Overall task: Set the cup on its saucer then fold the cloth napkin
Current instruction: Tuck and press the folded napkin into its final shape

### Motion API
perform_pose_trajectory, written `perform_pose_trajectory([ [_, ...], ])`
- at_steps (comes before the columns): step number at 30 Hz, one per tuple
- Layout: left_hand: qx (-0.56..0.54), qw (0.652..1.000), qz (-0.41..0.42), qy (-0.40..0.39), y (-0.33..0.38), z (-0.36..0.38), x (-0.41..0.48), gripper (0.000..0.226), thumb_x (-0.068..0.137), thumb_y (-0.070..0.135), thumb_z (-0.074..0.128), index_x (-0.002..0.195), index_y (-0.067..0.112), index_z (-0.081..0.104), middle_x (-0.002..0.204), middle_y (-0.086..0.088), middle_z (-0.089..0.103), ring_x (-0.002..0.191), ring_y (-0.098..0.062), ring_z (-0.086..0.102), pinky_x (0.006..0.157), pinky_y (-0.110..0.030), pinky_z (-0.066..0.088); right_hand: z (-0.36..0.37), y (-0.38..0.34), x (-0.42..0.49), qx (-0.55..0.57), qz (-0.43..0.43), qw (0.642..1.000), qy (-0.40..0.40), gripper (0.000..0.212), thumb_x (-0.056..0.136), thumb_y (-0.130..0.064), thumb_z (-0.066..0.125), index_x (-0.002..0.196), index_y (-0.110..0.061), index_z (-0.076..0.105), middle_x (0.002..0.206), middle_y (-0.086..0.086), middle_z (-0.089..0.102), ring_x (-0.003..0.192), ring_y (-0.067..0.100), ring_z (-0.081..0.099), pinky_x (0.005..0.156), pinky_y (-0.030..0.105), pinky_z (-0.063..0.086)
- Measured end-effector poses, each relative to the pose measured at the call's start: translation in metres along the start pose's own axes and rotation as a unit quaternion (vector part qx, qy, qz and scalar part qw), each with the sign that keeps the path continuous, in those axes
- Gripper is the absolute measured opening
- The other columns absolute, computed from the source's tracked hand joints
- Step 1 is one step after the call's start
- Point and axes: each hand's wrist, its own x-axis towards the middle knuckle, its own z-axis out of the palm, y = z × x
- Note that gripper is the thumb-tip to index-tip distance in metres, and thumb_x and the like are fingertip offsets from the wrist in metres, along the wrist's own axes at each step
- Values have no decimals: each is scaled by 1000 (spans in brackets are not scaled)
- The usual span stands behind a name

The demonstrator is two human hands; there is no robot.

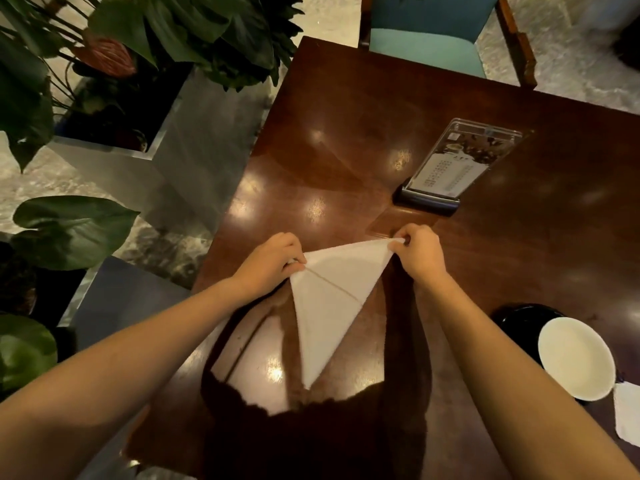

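A white cloth napkin (329,303) hangs as a triangle above the dark wooden table (346,133), its point toward me. My left hand (273,261) pinches its upper left corner. My right hand (419,254) pinches its upper right corner. A crease line crosses the cloth. At the right, a white cup (576,358) stands on a black saucer (516,320); much of the saucer is hidden behind the cup.
A clear menu stand (450,168) on a dark base stands at mid-right of the table. A second white napkin (628,414) lies at the right edge. A teal chair (426,39) is beyond the far side. Potted plants (104,64) in a metal planter stand left.
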Motion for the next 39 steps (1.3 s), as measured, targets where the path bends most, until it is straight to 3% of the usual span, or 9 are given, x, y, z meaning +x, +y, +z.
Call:
perform_pose_trajectory([
  [5,7,998,-5,65,5,17,-23,14,84,20,65,85,7,68,90,-5,62,87,-12,47,73,-26,43,-7,-26,11,-13,-63,997,31,6,88,-14,56,91,-11,60,94,9,64,86,27,59,74,38,49],
  [9,9,995,-17,97,9,19,-29,32,87,31,49,84,6,68,89,-6,63,85,-12,46,70,-24,42,-23,-42,-12,63,-86,993,56,4,85,-10,59,84,-14,60,83,2,62,73,15,56,65,26,48],
  [12,1,993,-35,110,9,23,-33,29,87,29,49,83,5,67,88,-6,62,85,-14,47,69,-26,41,-40,-49,-46,183,-69,980,27,11,82,-7,65,80,-18,63,80,-1,64,67,8,54,58,11,46],
  [16,-21,990,-74,117,10,25,-32,13,86,20,59,82,9,65,86,-3,60,87,-12,47,72,-23,40,-46,-39,-90,233,-89,968,-13,13,81,-10,68,79,-22,65,81,-4,65,74,10,60,66,18,52],
  [19,-46,988,-86,120,13,23,-32,6,83,10,66,79,10,61,82,1,56,84,-10,46,71,-18,36,-36,-21,-124,230,-152,961,-7,15,79,-6,70,75,-20,65,78,-3,64,74,11,60,66,23,50],
  [25,-44,991,-85,98,12,20,-30,26,81,3,63,105,13,60,86,-2,55,86,-16,47,69,-31,43,24,18,-186,159,-292,942,-54,11,83,-4,61,79,-13,60,82,1,59,80,11,56,68,23,46],
  [27,-29,994,-70,84,11,18,-30,20,82,4,63,99,13,65,86,-2,51,86,-14,43,69,-31,42,44,32,-192,126,-317,938,-63,8,86,-5,58,82,-12,59,84,0,58,82,13,54,70,22,45],
  [34,85,995,12,49,8,11,-29,9,79,7,67,86,10,62,113,-8,64,104,-23,55,80,-37,49,74,46,-202,44,-333,941,-27,13,90,-15,50,82,-8,58,81,3,56,76,17,50,64,24,43],
  [39,108,993,38,19,10,8,-31,8,82,11,45,83,10,53,91,-9,62,84,-29,57,66,-43,50,82,50,-206,56,-322,944,-37,7,89,-13,51,85,-9,55,92,-4,47,82,15,49,71,23,43],
])
